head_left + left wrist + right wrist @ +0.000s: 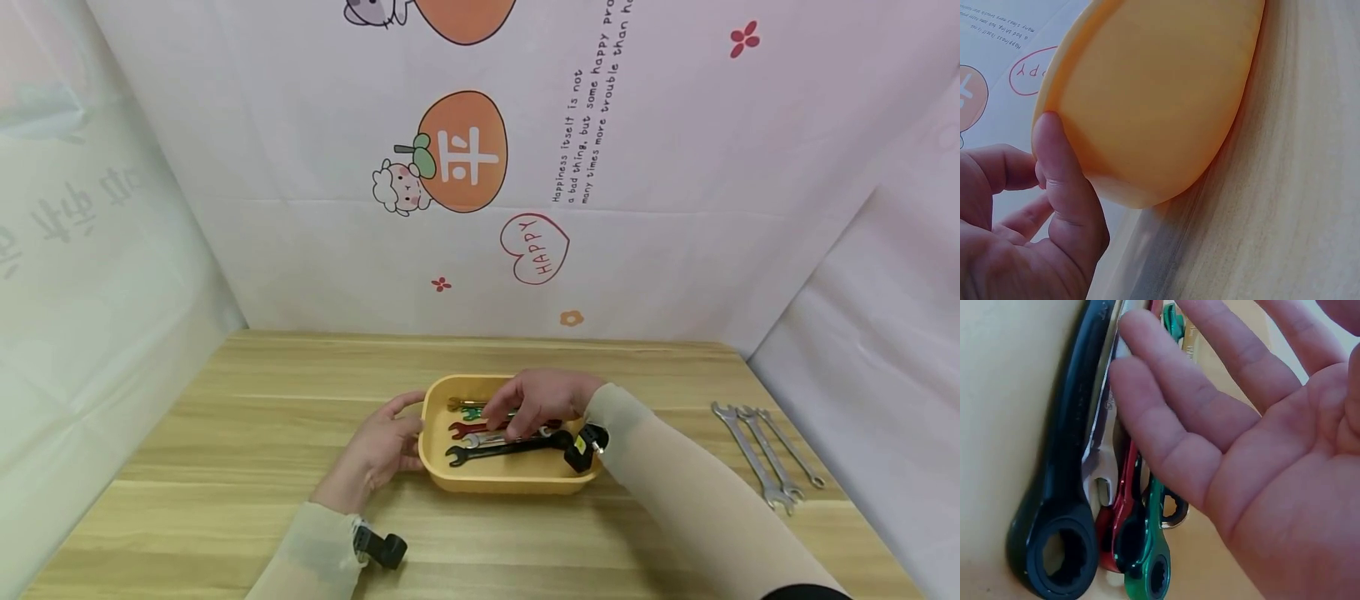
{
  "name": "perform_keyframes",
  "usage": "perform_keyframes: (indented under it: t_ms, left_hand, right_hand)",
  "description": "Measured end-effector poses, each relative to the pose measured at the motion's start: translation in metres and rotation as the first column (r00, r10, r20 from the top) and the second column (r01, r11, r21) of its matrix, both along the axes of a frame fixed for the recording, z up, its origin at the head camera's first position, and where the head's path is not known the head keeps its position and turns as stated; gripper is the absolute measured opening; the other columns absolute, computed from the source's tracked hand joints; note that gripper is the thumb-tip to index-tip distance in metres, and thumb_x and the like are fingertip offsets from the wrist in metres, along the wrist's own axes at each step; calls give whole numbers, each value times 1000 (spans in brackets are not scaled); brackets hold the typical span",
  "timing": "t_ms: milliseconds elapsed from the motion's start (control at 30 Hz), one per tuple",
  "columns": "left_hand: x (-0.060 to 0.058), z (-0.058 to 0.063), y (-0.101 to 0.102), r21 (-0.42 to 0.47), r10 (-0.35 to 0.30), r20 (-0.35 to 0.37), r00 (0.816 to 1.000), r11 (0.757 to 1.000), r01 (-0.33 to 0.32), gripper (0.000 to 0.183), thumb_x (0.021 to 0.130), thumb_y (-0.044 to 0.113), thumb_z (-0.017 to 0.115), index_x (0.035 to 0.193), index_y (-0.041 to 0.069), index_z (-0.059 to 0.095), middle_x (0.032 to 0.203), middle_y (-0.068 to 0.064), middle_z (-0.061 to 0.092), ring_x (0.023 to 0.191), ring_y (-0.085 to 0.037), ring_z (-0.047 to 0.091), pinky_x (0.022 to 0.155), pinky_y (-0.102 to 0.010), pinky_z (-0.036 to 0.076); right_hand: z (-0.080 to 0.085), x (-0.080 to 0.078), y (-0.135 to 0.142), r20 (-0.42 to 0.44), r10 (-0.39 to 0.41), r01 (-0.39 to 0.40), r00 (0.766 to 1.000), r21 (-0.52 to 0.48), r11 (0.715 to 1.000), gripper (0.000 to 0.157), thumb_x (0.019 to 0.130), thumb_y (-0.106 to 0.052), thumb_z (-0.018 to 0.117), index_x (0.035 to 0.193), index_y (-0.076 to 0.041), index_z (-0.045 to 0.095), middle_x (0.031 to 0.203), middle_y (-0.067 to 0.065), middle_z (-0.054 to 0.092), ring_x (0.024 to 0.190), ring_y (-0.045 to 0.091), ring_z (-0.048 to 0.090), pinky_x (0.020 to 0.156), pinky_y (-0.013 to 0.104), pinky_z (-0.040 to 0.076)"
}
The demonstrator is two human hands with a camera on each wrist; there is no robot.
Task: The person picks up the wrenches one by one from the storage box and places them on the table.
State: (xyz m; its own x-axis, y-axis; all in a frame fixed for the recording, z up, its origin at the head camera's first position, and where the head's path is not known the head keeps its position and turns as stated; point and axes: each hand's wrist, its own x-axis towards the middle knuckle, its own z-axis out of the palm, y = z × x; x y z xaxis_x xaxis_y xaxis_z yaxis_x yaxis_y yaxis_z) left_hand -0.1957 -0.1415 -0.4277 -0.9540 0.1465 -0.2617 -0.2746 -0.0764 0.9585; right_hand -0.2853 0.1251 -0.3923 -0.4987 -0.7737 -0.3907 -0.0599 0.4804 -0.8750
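My left hand (384,443) is at the left end of a yellow plastic basket (510,485). In the left wrist view its thumb (1060,150) lies against the outer wall near the rim, other fingers loosely bent beside it. My right hand (542,397) is over the basket, fingers extended down above the wrenches inside. There lie a black ratchet wrench (1054,506), a silver wrench (1104,450), a red wrench (459,431), a green ratchet wrench (1155,569) and a gold-coloured wrench (457,404). Fingertips overlap the silver wrench in the right wrist view; nothing is gripped.
Three silver wrenches (765,458) lie side by side on the wooden table (225,467) at the right. Printed white cloth (645,275) hangs behind the table and along both sides. A small black camera is worn on each wrist.
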Motion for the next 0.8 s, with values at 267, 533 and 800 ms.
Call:
perform_keyframes:
  t_ms: [267,533,800]
  left_hand:
    - [-1,0,0,-5,-4,0,1000,1000,4,50,90,6,51,137,20,44,100,-24,54,68,-25,56,58,-42,53]
    - [-2,-2,0,16,-2,-1,1000,1000,2,50,89,4,51,137,18,45,96,-23,54,64,-23,56,55,-39,53]
    - [-2,-3,0,17,2,-3,1000,1000,-2,50,89,4,50,137,18,44,93,-22,54,63,-22,55,53,-36,53]
  right_hand:
    - [-4,4,-5,-111,73,-66,991,64,996,46,76,-3,73,121,-11,63,111,9,64,107,29,55,79,35,51]
    - [-6,9,-11,-165,118,-103,979,96,990,53,72,5,74,121,-11,64,105,11,65,101,29,58,76,31,52]
    - [-10,11,-16,-317,187,-126,930,203,971,52,71,1,76,117,-21,67,98,0,67,92,23,61,73,27,51]
